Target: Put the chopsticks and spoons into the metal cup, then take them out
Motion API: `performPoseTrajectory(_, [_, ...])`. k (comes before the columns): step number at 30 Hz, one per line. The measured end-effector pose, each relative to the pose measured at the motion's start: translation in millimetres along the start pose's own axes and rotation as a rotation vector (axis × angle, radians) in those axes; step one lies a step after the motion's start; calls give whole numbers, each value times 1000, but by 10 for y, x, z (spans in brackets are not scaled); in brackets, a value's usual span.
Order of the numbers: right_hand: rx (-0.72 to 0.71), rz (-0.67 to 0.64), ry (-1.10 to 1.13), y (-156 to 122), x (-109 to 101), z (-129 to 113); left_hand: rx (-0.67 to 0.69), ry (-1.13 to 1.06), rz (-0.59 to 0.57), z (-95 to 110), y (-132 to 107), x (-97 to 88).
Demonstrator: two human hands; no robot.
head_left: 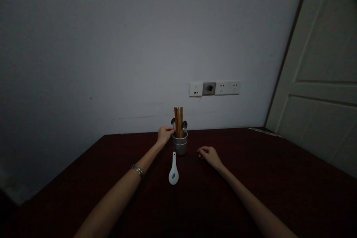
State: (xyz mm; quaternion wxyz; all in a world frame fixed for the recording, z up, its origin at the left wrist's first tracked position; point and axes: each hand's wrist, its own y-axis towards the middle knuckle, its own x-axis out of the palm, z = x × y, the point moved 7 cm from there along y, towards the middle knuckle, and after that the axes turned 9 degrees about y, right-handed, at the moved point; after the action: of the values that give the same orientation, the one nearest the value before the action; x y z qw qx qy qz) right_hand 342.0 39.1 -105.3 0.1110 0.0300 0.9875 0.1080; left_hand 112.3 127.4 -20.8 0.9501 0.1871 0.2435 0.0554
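Head view, with me watching from the room: left hand (165,135) was at the rim of the grey cup (180,145), fingers pinched nearly together by the left metal spoon (173,121); too small and dark to tell a grip from a touch; right hand (210,156) sat apart from the cup, fingers loosely bent, part open, nothing visible in them, probably just resting; chopsticks (179,121) and right metal spoon (184,125) stood in the cup, likely upright for easy reach; white spoon (173,174) lay on the worktop (206,200), handle toward the cup; blue motif on it, no lettering; wall sockets (227,87) showed no readable brand.
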Motion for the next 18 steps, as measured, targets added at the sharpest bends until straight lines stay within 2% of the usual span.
performPoseTrajectory(18, [1,-4,-63,-4,2,-5,12,93,-15,-24,18,43])
